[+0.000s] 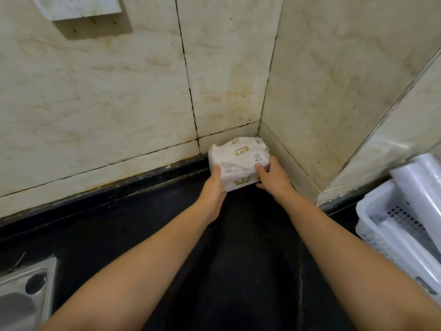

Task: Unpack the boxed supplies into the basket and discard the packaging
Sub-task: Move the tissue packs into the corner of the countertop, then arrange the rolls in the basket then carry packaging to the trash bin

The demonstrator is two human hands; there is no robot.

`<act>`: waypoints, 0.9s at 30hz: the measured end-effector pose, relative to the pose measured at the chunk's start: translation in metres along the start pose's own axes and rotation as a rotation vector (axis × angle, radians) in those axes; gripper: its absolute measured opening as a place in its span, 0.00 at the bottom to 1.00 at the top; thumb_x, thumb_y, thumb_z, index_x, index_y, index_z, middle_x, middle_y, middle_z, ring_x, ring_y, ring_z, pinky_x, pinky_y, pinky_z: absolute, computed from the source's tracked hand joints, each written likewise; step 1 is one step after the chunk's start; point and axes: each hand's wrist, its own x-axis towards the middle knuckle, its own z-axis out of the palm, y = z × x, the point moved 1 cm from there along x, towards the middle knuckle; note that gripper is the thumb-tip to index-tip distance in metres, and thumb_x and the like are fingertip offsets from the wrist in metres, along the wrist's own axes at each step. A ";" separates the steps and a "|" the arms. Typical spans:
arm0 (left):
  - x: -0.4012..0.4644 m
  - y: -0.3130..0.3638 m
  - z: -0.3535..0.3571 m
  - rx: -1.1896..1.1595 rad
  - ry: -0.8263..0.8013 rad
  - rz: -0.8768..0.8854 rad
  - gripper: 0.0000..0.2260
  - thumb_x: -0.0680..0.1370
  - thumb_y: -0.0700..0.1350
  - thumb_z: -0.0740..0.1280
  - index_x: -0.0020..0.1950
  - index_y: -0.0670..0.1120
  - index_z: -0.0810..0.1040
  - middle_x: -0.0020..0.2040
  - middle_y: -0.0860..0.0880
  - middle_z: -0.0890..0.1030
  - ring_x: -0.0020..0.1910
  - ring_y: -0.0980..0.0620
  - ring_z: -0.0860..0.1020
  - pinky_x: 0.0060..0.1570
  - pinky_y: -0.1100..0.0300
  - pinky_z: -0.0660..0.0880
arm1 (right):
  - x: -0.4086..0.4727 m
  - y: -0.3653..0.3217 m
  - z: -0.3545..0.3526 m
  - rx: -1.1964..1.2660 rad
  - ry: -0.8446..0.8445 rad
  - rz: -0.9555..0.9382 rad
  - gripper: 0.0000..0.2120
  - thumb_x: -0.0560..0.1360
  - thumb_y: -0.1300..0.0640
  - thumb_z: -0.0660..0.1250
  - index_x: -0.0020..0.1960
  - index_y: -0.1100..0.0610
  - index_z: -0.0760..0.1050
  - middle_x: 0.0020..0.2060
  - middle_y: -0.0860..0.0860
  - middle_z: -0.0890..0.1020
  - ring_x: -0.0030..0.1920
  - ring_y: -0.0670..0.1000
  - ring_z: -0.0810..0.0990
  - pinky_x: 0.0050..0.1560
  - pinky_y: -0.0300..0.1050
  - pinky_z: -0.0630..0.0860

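A white soft pack of tissues [238,158] with green and red print sits in the far corner of the black countertop [133,225], against the tiled walls. My left hand [213,194] grips its left front side, thumb on top. My right hand [272,176] grips its right front side, fingers on the top. At the right edge stands a white perforated plastic basket [372,232], holding rolls wrapped in clear plastic [420,185].
Beige marble-look tiled walls [119,91] meet in a corner right behind the pack. A steel sink rim [26,290] with a round hole shows at the lower left. A white fixture [78,5] hangs on the wall at the upper left.
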 end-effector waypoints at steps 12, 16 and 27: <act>-0.001 0.010 0.001 0.100 0.013 -0.049 0.24 0.80 0.60 0.50 0.73 0.52 0.62 0.71 0.49 0.70 0.69 0.50 0.67 0.70 0.49 0.58 | -0.009 -0.012 -0.012 0.002 0.030 0.003 0.23 0.78 0.48 0.60 0.70 0.53 0.62 0.65 0.55 0.72 0.60 0.54 0.75 0.60 0.57 0.77; -0.037 0.020 0.003 0.220 0.023 -0.051 0.25 0.80 0.59 0.51 0.74 0.51 0.59 0.72 0.47 0.67 0.70 0.48 0.66 0.66 0.49 0.64 | -0.059 -0.014 -0.030 -0.060 0.029 0.008 0.28 0.78 0.46 0.60 0.73 0.56 0.59 0.70 0.58 0.68 0.67 0.56 0.71 0.62 0.57 0.75; -0.149 -0.004 0.092 0.758 -0.483 0.153 0.13 0.81 0.46 0.55 0.56 0.44 0.77 0.49 0.46 0.80 0.50 0.49 0.78 0.55 0.53 0.74 | -0.232 0.014 -0.149 -0.254 0.297 0.030 0.15 0.78 0.50 0.59 0.50 0.61 0.77 0.48 0.60 0.83 0.50 0.59 0.82 0.55 0.60 0.78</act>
